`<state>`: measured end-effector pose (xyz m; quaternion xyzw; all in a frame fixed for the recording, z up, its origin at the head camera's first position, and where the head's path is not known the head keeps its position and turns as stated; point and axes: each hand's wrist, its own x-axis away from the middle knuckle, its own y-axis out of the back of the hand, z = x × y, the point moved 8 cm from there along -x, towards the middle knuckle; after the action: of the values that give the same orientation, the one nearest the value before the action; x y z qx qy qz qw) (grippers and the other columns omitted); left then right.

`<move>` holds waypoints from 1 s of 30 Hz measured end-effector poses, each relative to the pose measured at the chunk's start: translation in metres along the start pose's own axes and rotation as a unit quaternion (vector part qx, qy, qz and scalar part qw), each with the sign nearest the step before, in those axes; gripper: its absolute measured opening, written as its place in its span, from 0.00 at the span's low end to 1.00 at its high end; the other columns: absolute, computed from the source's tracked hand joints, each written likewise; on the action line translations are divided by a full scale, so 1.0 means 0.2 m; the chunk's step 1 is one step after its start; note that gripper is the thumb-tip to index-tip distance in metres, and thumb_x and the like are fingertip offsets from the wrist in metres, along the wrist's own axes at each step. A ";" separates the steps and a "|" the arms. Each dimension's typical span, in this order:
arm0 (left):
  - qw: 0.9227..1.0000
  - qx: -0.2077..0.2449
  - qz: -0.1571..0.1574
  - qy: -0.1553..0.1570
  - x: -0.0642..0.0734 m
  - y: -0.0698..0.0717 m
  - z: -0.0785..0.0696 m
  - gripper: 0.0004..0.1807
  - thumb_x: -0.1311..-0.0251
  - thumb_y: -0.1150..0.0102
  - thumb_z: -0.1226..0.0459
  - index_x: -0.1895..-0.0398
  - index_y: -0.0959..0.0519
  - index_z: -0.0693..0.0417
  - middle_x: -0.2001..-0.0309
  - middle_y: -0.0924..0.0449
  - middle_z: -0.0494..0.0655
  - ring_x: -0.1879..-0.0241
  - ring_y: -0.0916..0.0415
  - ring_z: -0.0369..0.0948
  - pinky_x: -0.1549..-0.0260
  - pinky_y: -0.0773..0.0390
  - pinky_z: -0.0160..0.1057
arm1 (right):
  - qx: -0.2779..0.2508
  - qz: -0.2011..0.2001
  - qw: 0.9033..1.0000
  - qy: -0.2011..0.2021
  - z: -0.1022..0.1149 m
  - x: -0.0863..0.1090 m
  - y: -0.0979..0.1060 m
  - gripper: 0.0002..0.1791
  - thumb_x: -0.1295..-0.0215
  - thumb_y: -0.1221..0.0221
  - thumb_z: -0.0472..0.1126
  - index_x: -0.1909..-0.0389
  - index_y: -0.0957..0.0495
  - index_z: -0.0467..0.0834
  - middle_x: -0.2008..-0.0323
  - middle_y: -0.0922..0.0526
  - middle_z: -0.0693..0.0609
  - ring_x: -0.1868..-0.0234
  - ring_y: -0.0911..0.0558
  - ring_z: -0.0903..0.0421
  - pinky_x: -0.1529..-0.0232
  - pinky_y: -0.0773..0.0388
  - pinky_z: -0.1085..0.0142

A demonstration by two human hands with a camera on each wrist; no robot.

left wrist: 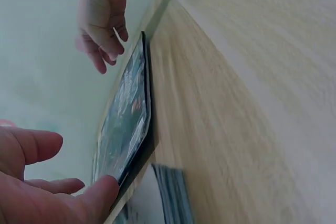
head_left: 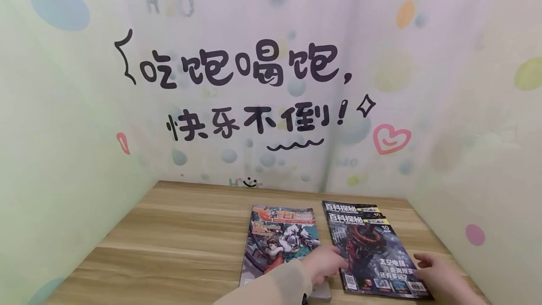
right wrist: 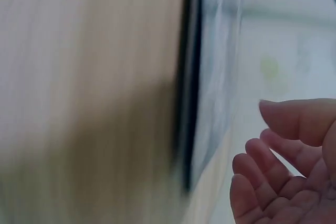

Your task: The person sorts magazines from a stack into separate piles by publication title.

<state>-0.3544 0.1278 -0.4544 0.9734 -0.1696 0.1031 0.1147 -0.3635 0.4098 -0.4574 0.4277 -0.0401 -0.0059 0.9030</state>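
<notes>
A dark magazine [head_left: 366, 248] with a red machine on its cover lies at the right of the table. It overlaps a second magazine [head_left: 351, 207] with the same title, of which only the upper strip shows. My left hand [head_left: 323, 265] is at its left edge, fingers loosely bent; in the left wrist view a fingertip of the left hand [left wrist: 52, 192] appears at or very near that edge. Beside the lower right edge is my right hand [head_left: 444, 280], thumb and fingers spread apart. The right wrist view shows the right hand [right wrist: 289, 171] with relaxed fingers, holding nothing.
Left of the dark pair lies a colourful comic-style magazine [head_left: 281, 239], partly covered by my left sleeve [head_left: 271, 288]. Its thick page edges [left wrist: 170, 195] show in the left wrist view. Printed curtains [head_left: 254, 164] enclose the wooden table [head_left: 169, 244] behind and at both sides.
</notes>
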 end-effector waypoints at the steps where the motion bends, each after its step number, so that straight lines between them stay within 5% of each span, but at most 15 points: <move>1: 1.000 0.007 0.009 0.001 0.00 0.02 0.00 0.24 0.43 0.40 0.69 0.42 0.26 0.65 0.57 0.22 0.53 0.69 0.27 0.44 0.61 0.25 0.48 | -0.005 -0.006 1.000 0.004 0.04 0.00 -0.01 0.33 0.44 0.37 0.37 0.43 0.34 0.20 0.59 0.21 0.35 0.58 0.23 0.44 0.58 0.26 0.55; 6: 0.999 0.010 0.020 -0.023 0.02 0.14 0.01 0.26 0.42 0.40 0.67 0.39 0.28 0.65 0.44 0.25 0.60 0.52 0.24 0.58 0.48 0.28 0.58 | -0.060 -0.025 0.997 0.042 0.28 -0.01 -0.13 0.31 0.40 0.39 0.36 0.40 0.35 0.23 0.59 0.21 0.41 0.59 0.22 0.49 0.62 0.24 0.59; 14: 0.999 -0.003 -0.007 -0.032 0.05 0.48 0.09 0.28 0.39 0.41 0.63 0.36 0.31 0.64 0.40 0.29 0.61 0.46 0.28 0.59 0.46 0.30 0.59 | -0.125 -0.018 0.991 0.044 0.64 -0.05 -0.44 0.29 0.38 0.39 0.39 0.38 0.32 0.31 0.58 0.19 0.45 0.58 0.20 0.52 0.58 0.21 0.57; 19: 0.997 0.014 -0.054 -0.056 0.09 0.67 0.14 0.28 0.37 0.44 0.65 0.35 0.34 0.67 0.40 0.30 0.64 0.46 0.29 0.58 0.47 0.29 0.57 | -0.152 0.003 0.988 0.040 0.80 -0.06 -0.61 0.31 0.37 0.39 0.42 0.37 0.33 0.31 0.52 0.21 0.40 0.52 0.22 0.45 0.53 0.24 0.52; 24: 0.985 0.016 -0.133 -0.106 0.13 0.83 0.19 0.26 0.39 0.46 0.68 0.38 0.33 0.72 0.46 0.26 0.65 0.49 0.28 0.55 0.47 0.29 0.56 | -0.172 0.017 0.985 0.023 0.86 -0.09 -0.73 0.33 0.36 0.40 0.42 0.36 0.37 0.27 0.44 0.29 0.29 0.43 0.29 0.34 0.48 0.27 0.45; 30: 0.976 0.016 -0.202 -0.081 0.20 0.96 0.28 0.28 0.38 0.48 0.69 0.36 0.37 0.73 0.39 0.36 0.72 0.41 0.36 0.62 0.43 0.34 0.59 | -0.186 0.025 0.982 0.004 0.85 -0.11 -0.82 0.37 0.40 0.38 0.38 0.36 0.41 0.22 0.38 0.37 0.23 0.37 0.36 0.30 0.42 0.32 0.41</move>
<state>-0.3768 -0.0755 -0.4622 0.9943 0.0239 0.0013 0.1037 -0.3948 0.1746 -0.4785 0.2511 -0.0455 0.0115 0.9668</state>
